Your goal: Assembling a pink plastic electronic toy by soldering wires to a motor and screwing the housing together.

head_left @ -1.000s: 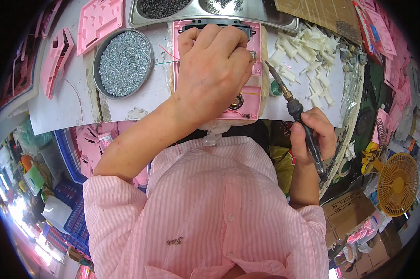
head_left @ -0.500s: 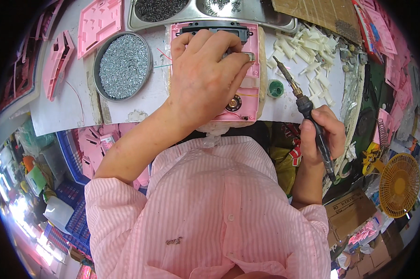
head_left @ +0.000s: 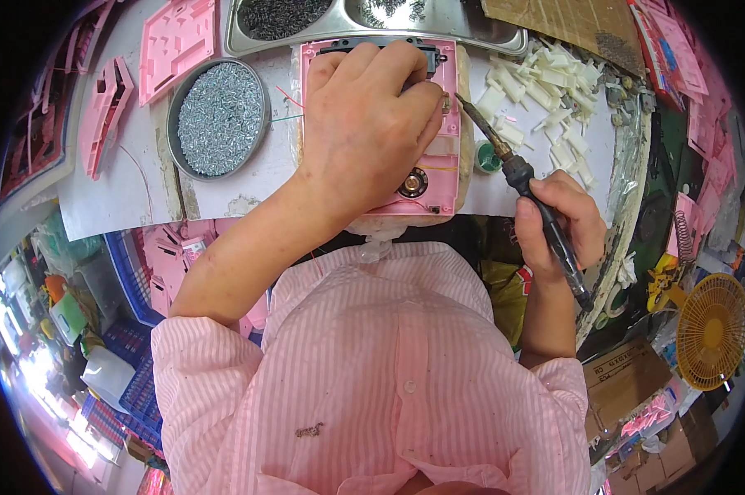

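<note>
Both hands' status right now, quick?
Left hand: fingers curled over the pink casing; cannot tell whether it grips anything.
Right hand: closed, holding the soldering iron.

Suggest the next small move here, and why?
Perhaps ease the soldering iron slightly left, over the pink casing: the right hand grips it with the tip near the casing's right edge, while the left hand covers the casing's middle.

A yellow fan [head_left: 712, 332] and a cardboard carton [head_left: 622, 384] sit beyond the right edge of the white-topped bench [head_left: 108, 202]. Past its near left corner, bright light [head_left: 35, 371] glares beside blue plastic crates [head_left: 145, 388].
</note>
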The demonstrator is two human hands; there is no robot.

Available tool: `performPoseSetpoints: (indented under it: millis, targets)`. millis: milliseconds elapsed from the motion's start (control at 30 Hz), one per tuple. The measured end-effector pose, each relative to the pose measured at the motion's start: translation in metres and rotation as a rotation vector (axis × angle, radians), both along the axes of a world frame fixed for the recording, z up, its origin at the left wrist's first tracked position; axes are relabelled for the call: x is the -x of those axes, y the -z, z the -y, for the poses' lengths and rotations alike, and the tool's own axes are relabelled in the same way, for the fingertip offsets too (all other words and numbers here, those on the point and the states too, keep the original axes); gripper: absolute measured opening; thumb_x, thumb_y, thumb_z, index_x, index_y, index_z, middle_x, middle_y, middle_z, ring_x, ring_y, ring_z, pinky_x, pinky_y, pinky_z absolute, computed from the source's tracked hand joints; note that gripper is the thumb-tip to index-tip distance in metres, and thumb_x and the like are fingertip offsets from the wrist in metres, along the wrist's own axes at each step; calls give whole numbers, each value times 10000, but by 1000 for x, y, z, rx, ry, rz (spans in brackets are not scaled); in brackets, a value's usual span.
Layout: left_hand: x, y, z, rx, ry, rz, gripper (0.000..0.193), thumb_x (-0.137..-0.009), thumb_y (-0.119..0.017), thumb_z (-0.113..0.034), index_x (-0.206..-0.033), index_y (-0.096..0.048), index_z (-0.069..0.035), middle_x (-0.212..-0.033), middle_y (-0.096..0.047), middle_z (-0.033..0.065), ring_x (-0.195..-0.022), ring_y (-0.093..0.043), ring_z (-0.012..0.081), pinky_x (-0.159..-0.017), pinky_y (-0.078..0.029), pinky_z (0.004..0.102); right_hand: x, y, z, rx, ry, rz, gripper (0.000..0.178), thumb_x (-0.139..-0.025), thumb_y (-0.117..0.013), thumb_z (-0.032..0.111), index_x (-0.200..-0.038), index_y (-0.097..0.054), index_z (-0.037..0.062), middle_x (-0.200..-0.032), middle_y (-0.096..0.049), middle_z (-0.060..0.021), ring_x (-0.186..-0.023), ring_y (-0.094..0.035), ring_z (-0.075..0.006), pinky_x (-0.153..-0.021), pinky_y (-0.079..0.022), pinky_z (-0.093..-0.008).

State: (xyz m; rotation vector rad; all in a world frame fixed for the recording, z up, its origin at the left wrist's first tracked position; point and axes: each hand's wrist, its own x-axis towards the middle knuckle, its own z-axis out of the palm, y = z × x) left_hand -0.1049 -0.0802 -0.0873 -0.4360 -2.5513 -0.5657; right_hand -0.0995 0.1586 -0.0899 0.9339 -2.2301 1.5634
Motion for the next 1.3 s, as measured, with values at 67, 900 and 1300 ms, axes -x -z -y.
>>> performPoseSetpoints:
  millis: [67,900,1300]
  targets:
    - [0,1,0,4,2,-1,146,-720,-775,-127,-859,-729,-126,-893,-599,-2,-798,-591,205,-742,-393,371,1,2,2,6,-2,-6,259,-764,-758,-14,-986,-624,-25,-591,-536,-47,-467,-474,-136,-432,-336,-255]
    - [1,7,1,42,14,-21,97,-723,-757,-136,-803,-703,-126,-870,-579,-8,-774,-565,190,-749,-383,363,-14,3,-7,15,34,-108,245,-776,-764,-6,-978,-627,-24,-608,-570,-70,-500,-528,-195,-471,-400,-291]
    - [0,7,0,39,0,-23,95,-724,-755,-139,-789,-689,-119,-886,-583,-4,-786,-567,187,-756,-384,363,-6,11,9,-41,-12,-203,243,-746,-772,-19,-951,-641,-19,-609,-572,-76,-489,-529,-203,-456,-394,-290]
